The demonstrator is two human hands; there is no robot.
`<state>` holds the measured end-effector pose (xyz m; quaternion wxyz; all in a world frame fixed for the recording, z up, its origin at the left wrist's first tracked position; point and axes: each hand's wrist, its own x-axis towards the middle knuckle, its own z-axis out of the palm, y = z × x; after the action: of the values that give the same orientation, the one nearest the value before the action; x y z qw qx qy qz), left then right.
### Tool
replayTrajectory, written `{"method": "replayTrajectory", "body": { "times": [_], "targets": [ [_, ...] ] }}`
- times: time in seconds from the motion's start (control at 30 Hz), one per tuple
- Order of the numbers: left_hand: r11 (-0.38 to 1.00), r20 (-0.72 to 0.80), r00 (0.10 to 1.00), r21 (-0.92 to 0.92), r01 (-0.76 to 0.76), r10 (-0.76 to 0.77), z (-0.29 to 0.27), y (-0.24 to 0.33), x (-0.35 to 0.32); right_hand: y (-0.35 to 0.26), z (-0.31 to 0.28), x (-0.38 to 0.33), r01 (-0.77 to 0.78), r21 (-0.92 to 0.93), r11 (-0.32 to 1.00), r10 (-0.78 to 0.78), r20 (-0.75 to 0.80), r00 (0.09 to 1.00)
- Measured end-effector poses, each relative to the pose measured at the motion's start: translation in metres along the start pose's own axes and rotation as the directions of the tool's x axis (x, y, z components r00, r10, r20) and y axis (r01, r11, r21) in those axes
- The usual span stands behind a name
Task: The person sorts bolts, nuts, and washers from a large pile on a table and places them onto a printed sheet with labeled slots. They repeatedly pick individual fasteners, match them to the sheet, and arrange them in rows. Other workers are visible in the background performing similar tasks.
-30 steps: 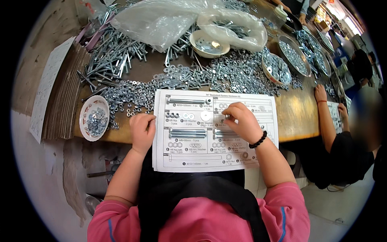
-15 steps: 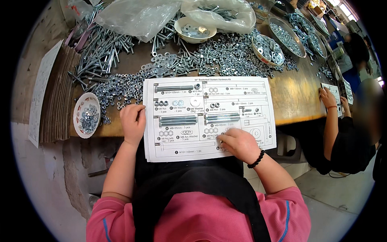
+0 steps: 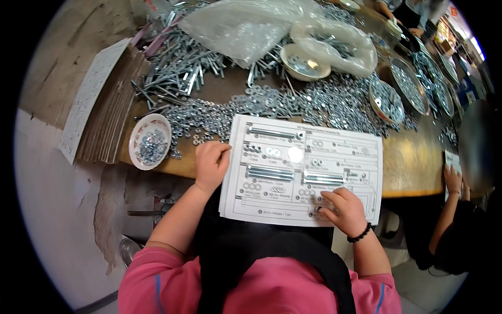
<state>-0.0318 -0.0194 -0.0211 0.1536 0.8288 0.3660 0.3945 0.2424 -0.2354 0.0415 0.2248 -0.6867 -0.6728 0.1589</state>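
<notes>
A stack of printed white sheets (image 3: 293, 215) lies in front of me, overhanging the table's near edge. Long bolts (image 3: 270, 172), nuts (image 3: 253, 148) and a big round washer (image 3: 295, 154) rest on its outlined boxes. My left hand (image 3: 211, 163) is closed at the stack's left edge; whatever lies between its fingers is hidden. Over the lower right of the top sheet is my right hand (image 3: 345, 209), index finger and thumb apart. Beside that thumb a small dark nut (image 3: 318, 209) sits on the paper.
Loose nuts (image 3: 201, 118) and a heap of bolts (image 3: 183, 73) spread behind the sheets. Bowls of small parts (image 3: 139, 124) stand left and back. Plastic bags (image 3: 235, 26) cover the far side. Upright cardboard (image 3: 110, 115) borders the left. Another person's hand (image 3: 453, 178) works at right.
My view has shifted, so the table appears farther right. The index finger and thumb of my right hand have parted, and the dark nut shows beside them. My left hand stays by the stack's edge.
</notes>
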Motion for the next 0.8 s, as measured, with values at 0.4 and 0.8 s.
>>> {"method": "replayTrajectory", "body": {
  "times": [0.4,0.8],
  "targets": [
    [0.793,0.004,0.979,0.588,0.162,-0.203,-0.095,-0.129,0.120,-0.015,-0.004,0.036,0.077,0.149,0.986,-0.068,-0.066,0.995],
    [0.308,0.177,0.926,0.949,-0.070,-0.334,-0.100,-0.188,0.158,-0.030,-0.006,0.048,0.081,0.174,0.981,-0.079,-0.014,0.997]
  ]
}}
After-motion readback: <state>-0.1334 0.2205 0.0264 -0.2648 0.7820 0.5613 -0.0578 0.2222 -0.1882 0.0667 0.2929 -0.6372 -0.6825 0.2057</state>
